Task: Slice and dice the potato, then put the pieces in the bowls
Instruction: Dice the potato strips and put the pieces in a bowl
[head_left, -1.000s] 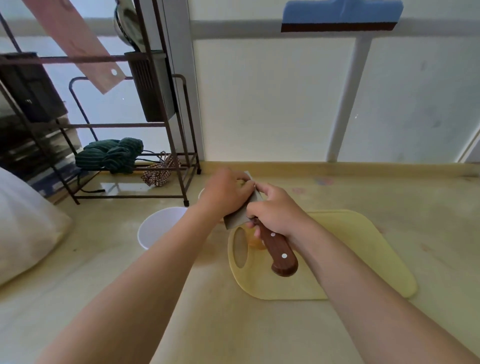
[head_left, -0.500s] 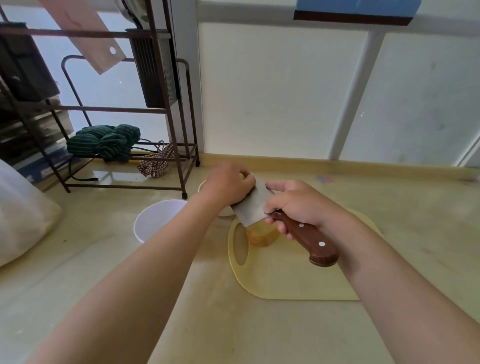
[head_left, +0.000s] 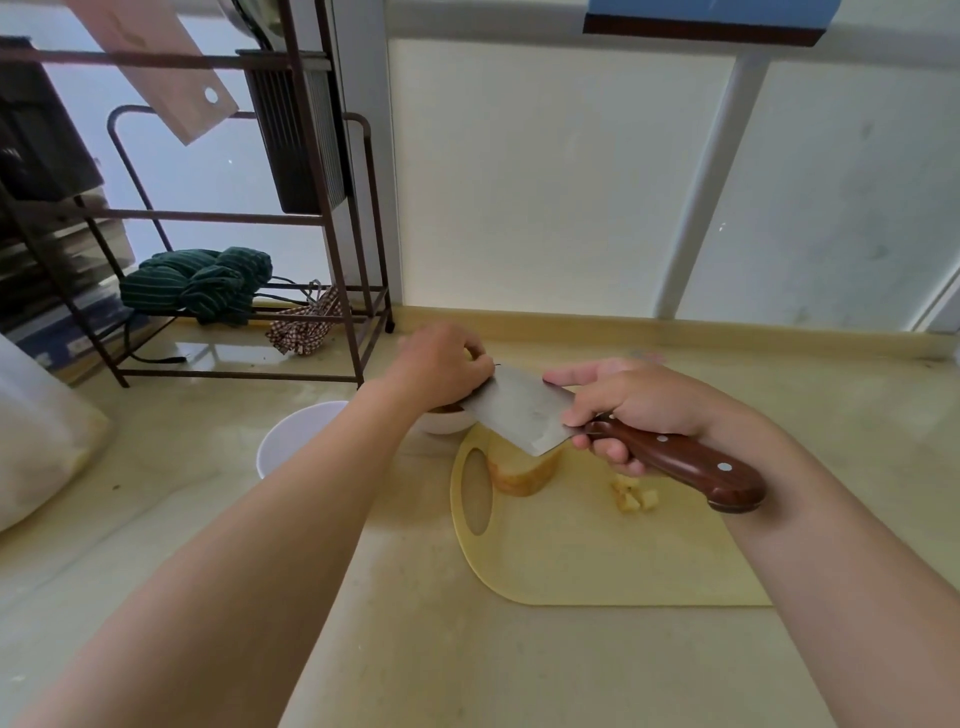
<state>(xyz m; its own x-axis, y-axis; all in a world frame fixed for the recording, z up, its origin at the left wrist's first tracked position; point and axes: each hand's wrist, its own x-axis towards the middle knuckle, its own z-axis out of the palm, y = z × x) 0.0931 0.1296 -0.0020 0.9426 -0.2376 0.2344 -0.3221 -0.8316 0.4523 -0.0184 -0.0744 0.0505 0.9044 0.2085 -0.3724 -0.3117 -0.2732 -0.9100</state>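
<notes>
A thick potato chunk (head_left: 519, 475) stands on the yellow cutting board (head_left: 597, 561), just by its handle hole, with a few small potato cubes (head_left: 635, 500) lying nearby to its right. Above the chunk hangs a cleaver (head_left: 519, 413), blade tilted. The right hand (head_left: 639, 410) wraps its fingers round the wooden handle, forefinger stretched along the blade's back. The left hand (head_left: 439, 369) is curled against the blade's far end, over a white bowl (head_left: 441, 425) beside the board; I cannot tell whether it holds anything. A second white bowl (head_left: 291, 436) sits further left on the counter (head_left: 415, 649), near a metal rack (head_left: 358, 291).
</notes>
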